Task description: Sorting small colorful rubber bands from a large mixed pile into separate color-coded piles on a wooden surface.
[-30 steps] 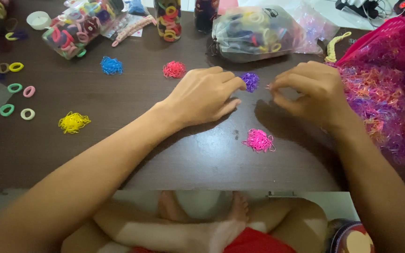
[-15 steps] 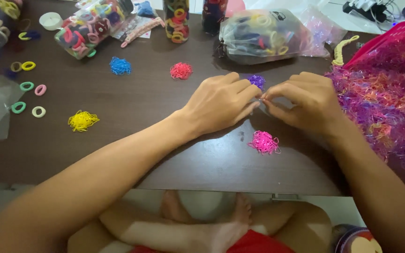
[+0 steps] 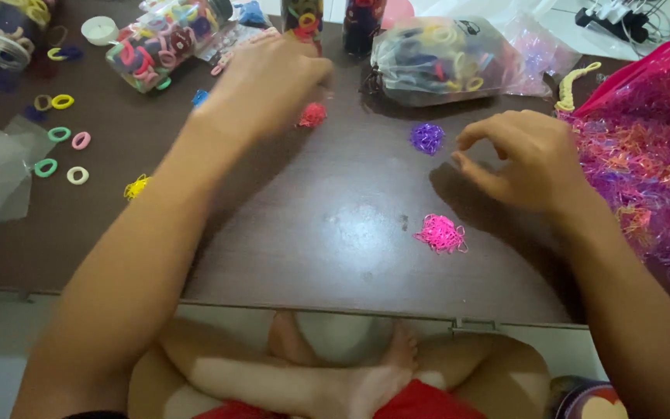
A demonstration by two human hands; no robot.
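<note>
We log the sorting of tiny elastic bands by colour as the step in hand: our left hand (image 3: pixel 269 81) reaches far across the dark wooden table (image 3: pixel 335 225), blurred, fingers loosely curled just above the small red heap of elastic bands (image 3: pixel 312 115); whether it pinches a band we cannot tell. Our right hand (image 3: pixel 525 159) hovers near the right side, fingers half curled and apart, gripping nothing that we can see, just beside the small purple heap of elastic bands (image 3: pixel 427 138). The next move, as we judge it, calls for a fine fingertip pinch on a single thin band from the large mixed mound of pink, purple and orange bands (image 3: pixel 645 171) at the right edge. Count of sorted heaps: one red, one purple, one bright pink heap (image 3: pixel 441 233) near us, one yellow heap (image 3: pixel 136 187) and one blue heap (image 3: pixel 200 97), both partly hidden by the arm. Loose fabric hair rings (image 3: pixel 60 133) at the left: about six. One clear plastic bag of hair ties (image 3: pixel 443 58) lies far centre; one clear jar of coloured ties (image 3: pixel 160 43) lies on its side far left.
</note>
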